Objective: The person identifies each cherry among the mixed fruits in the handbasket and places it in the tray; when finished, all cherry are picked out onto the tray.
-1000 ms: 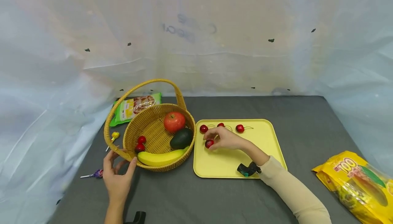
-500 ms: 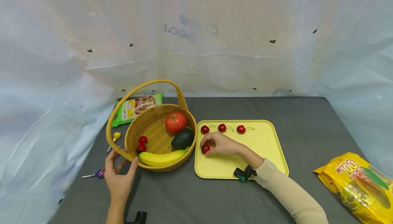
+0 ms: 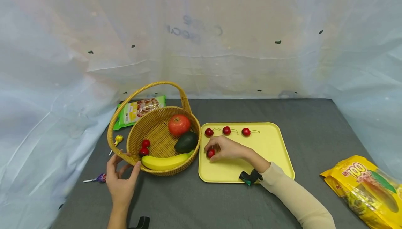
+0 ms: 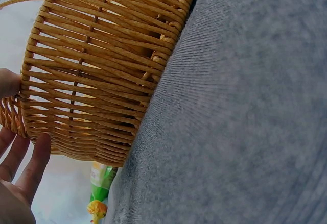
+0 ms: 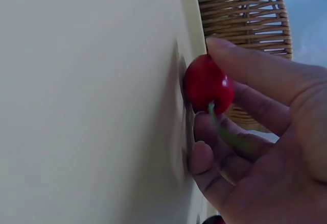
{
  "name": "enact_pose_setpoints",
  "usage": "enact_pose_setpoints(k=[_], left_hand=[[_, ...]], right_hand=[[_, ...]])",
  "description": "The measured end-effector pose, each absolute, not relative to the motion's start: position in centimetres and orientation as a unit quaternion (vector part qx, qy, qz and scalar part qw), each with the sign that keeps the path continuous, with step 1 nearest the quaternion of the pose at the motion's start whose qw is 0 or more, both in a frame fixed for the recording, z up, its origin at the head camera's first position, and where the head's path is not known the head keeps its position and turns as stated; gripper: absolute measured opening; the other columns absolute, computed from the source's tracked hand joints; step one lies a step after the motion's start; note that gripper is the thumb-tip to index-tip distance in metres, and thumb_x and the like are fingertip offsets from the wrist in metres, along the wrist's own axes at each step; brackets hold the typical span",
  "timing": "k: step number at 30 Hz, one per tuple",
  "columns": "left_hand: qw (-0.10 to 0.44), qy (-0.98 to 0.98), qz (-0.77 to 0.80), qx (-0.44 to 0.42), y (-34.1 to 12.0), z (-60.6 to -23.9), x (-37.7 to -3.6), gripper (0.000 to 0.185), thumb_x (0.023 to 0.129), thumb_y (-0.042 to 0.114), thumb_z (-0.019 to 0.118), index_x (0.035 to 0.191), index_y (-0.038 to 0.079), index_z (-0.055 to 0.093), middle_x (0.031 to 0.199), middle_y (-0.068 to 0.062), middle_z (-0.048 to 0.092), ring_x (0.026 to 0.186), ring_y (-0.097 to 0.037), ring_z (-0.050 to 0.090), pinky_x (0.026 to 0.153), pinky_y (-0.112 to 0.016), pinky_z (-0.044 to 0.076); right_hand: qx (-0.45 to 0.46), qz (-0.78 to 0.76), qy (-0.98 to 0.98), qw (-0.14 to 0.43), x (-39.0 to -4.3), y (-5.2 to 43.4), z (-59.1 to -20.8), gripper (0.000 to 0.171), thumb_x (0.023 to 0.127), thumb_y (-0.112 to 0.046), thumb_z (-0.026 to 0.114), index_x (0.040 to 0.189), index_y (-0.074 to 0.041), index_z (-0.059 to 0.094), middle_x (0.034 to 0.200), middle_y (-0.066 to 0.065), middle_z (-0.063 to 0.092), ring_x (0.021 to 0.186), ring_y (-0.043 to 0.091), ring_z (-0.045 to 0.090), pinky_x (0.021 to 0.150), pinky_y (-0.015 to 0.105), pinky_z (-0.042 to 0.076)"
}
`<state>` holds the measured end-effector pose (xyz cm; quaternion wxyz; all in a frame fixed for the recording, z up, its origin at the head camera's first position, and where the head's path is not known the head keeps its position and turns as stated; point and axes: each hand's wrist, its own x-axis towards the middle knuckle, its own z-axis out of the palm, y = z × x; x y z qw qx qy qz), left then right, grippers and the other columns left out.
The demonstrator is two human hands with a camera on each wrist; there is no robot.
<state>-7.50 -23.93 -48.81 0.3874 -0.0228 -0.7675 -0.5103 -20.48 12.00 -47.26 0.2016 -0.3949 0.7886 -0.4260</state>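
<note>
A wicker basket holds an apple, an avocado, a banana and two cherries. At its near left rim, where the handle joins, my left hand grips it, thumb on one side and fingers on the other. Over the left part of the yellow tray, my right hand pinches a red cherry between thumb and fingers. Its green stem points toward the palm in the right wrist view. The cherry sits at or just above the tray surface.
Along the tray's back edge lie three more cherries. A green snack bag is behind the basket. Left of the basket are a yellow lollipop and a purple lollipop. A yellow candy bag lies far right.
With the cherry, my right hand has shifted slightly left and nearer on the tray, uncovering the middle cherry in the back row. My left hand stays on the basket.
</note>
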Motion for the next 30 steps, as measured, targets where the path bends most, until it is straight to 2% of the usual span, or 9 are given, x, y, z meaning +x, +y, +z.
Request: enact_pose_setpoints(k=[4,9,12,16,18,21,24,28,30], left_hand=[[0.377,-0.772,-0.511,-0.015,-24.1,-48.7,-7.5,0.072,0.074,-0.019,0.075,0.140,-0.002,0.051,0.118,-0.025,0.059,0.115,-0.022,0.054,0.083,-0.013,0.052],[0.375,-0.776,-0.507,-0.013,-24.0,-48.6,-7.5,0.071,0.074,-0.018,0.075,0.139,-0.004,0.050,0.118,-0.024,0.058,0.115,-0.021,0.054,0.083,-0.013,0.052],[0.378,-0.774,-0.508,-0.016,-23.8,-48.6,-7.5,0.070,0.074,-0.019,0.075,0.138,-0.007,0.049,0.117,-0.023,0.058,0.114,-0.020,0.054,0.083,-0.013,0.052],[0.390,-0.765,-0.512,-0.022,-23.8,-48.7,-7.4,0.070,0.073,-0.022,0.074,0.137,-0.007,0.050,0.115,-0.025,0.059,0.113,-0.021,0.054,0.082,-0.012,0.052],[0.392,-0.763,-0.514,-0.024,-23.8,-48.7,-7.4,0.071,0.072,-0.023,0.073,0.138,-0.006,0.051,0.115,-0.025,0.059,0.113,-0.022,0.054,0.082,-0.012,0.052],[0.389,-0.766,-0.512,-0.022,-23.8,-48.8,-7.4,0.071,0.073,-0.021,0.073,0.138,-0.004,0.051,0.115,-0.026,0.059,0.114,-0.022,0.054,0.082,-0.012,0.052],[0.386,-0.770,-0.508,-0.019,-23.9,-48.7,-7.4,0.071,0.074,-0.021,0.074,0.138,-0.004,0.051,0.116,-0.025,0.059,0.113,-0.022,0.055,0.082,-0.013,0.052],[0.386,-0.771,-0.506,-0.014,-23.7,-48.6,-7.4,0.070,0.073,-0.022,0.074,0.137,-0.006,0.051,0.115,-0.025,0.059,0.112,-0.022,0.054,0.082,-0.012,0.052],[0.389,-0.770,-0.506,-0.017,-23.6,-48.5,-7.4,0.070,0.073,-0.023,0.073,0.137,-0.008,0.050,0.115,-0.027,0.058,0.112,-0.022,0.054,0.082,-0.012,0.052]], right_hand=[[-0.390,-0.420,0.793,0.208,-20.5,12.3,-46.9,0.033,0.081,-0.006,0.082,0.113,-0.003,0.072,0.108,0.005,0.065,0.093,0.019,0.059,0.081,0.030,0.052],[-0.401,-0.411,0.795,0.196,-21.1,13.1,-46.0,0.034,0.083,-0.010,0.081,0.114,-0.002,0.071,0.110,0.010,0.065,0.089,0.027,0.059,0.076,0.033,0.052],[-0.416,-0.417,0.789,0.175,-21.8,13.4,-44.1,0.032,0.086,-0.015,0.080,0.115,-0.004,0.071,0.108,0.011,0.066,0.086,0.027,0.058,0.068,0.033,0.050],[-0.453,-0.455,0.749,0.166,-22.9,11.7,-40.5,0.026,0.091,-0.015,0.074,0.115,-0.004,0.071,0.098,0.007,0.068,0.078,0.024,0.060,0.062,0.034,0.050],[-0.475,-0.467,0.726,0.171,-23.5,9.6,-38.8,0.025,0.094,-0.013,0.070,0.117,-0.004,0.070,0.098,0.005,0.069,0.081,0.020,0.063,0.067,0.034,0.054],[-0.497,-0.466,0.706,0.194,-24.4,5.6,-37.0,0.026,0.096,-0.012,0.066,0.121,-0.003,0.068,0.107,0.006,0.070,0.091,0.015,0.065,0.078,0.032,0.057],[-0.512,-0.444,0.696,0.235,-25.4,1.4,-36.3,0.032,0.099,-0.011,0.062,0.128,0.000,0.063,0.122,0.010,0.066,0.108,0.015,0.062,0.093,0.028,0.053],[-0.510,-0.410,0.694,0.301,-26.2,-3.3,-36.5,0.038,0.100,-0.010,0.059,0.136,0.003,0.056,0.133,0.014,0.059,0.123,0.024,0.056,0.097,0.022,0.048],[-0.484,-0.421,0.689,0.338,-26.4,-5.0,-37.0,0.041,0.101,-0.010,0.058,0.139,0.004,0.053,0.138,0.017,0.056,0.123,0.021,0.056,0.097,0.022,0.049]])
